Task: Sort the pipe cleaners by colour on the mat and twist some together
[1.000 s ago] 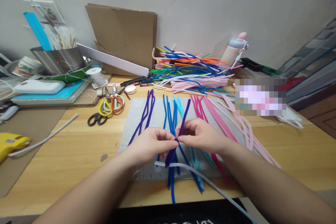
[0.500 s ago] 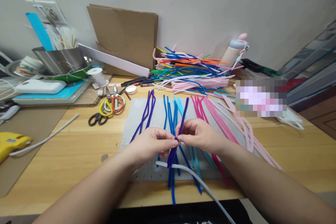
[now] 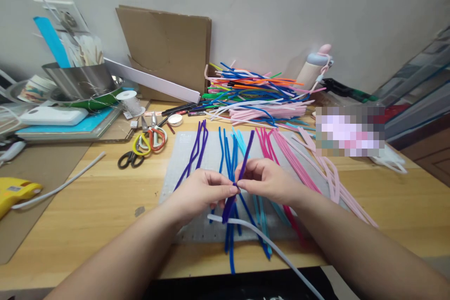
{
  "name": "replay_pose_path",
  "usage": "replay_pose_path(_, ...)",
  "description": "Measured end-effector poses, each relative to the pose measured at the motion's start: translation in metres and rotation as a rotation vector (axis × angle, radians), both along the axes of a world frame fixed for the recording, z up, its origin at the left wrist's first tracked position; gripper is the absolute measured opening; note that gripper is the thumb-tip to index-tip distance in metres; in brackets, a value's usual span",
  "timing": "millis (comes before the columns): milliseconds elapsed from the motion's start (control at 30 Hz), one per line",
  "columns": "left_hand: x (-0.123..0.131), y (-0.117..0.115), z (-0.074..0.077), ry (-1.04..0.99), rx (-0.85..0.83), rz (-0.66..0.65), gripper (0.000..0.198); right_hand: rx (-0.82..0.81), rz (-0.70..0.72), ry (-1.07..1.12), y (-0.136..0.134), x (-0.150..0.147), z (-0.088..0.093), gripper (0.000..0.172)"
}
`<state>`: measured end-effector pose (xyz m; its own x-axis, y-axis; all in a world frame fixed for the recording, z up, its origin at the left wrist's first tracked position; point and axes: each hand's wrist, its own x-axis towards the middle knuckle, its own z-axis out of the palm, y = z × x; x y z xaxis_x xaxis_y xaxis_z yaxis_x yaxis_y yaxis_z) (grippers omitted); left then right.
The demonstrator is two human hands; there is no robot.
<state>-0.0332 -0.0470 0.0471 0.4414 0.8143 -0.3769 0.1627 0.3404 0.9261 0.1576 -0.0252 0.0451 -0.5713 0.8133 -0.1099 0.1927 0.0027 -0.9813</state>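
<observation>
Between both hands is a purple pipe cleaner [image 3: 229,208], pinched near its middle, one end pointing up and a thicker doubled part hanging down. My left hand [image 3: 207,191] closes on it from the left, thumb and fingertips together. From the other side my right hand [image 3: 262,179] pinches it at the same spot, the fingertips touching or nearly so. A white pipe cleaner [image 3: 267,240] runs past the lower end of the purple one toward the front edge. Underneath, blue pipe cleaners [image 3: 230,248] lie on a grey cutting mat [image 3: 183,150].
Purple strands [image 3: 198,146] lie left on the mat, pink ones [image 3: 295,164] right. Scissors [image 3: 149,138] and a wire spool [image 3: 128,101] are at the back left. A mixed pipe-cleaner pile [image 3: 260,93] stands by the wall. A yellow glue gun [image 3: 17,192] lies far left.
The lower part of the purple pipe cleaner has swung slightly left and its upper end leans a little further right. Both hands keep their pinch in nearly the same place.
</observation>
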Motion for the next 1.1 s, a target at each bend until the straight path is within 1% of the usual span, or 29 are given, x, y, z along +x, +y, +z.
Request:
replay_pose_path(167,0.0006,-0.0006,0.0013,0.029,0.022,-0.015,0.024,0.016,0.058,-0.009,0.0011,0.0033,0.0013,0.015)
replay_pose_path(367,0.0017,-0.0019,0.0022,0.039,0.023,-0.055,0.027,0.023,0.064,-0.043,-0.0004,0.0008,0.0009,0.011)
replay_pose_path(567,0.0013,-0.002,0.0002,0.025,0.002,-0.067,0.026,0.018,0.073,-0.018,-0.0026,0.0007,-0.0016,0.006)
replay_pose_path(733,0.0015,-0.0012,0.003,-0.007,-0.022,-0.03,0.027,0.063,0.047,0.04,-0.0032,0.002,0.0012,0.012)
replay_pose_path(867,0.0016,-0.0013,0.0043,-0.078,-0.053,-0.007,0.024,0.095,0.046,0.113,-0.002,0.0037,0.0023,0.016)
replay_pose_path(1000,0.0016,-0.0016,0.0042,-0.103,-0.051,-0.003,0.022,0.054,0.065,0.165,-0.0015,0.0034,0.0023,0.017)
replay_pose_path(1100,0.0017,-0.0013,0.0043,-0.085,-0.045,-0.001,0.022,0.018,0.032,0.15,-0.0025,0.0017,0.0027,0.017)
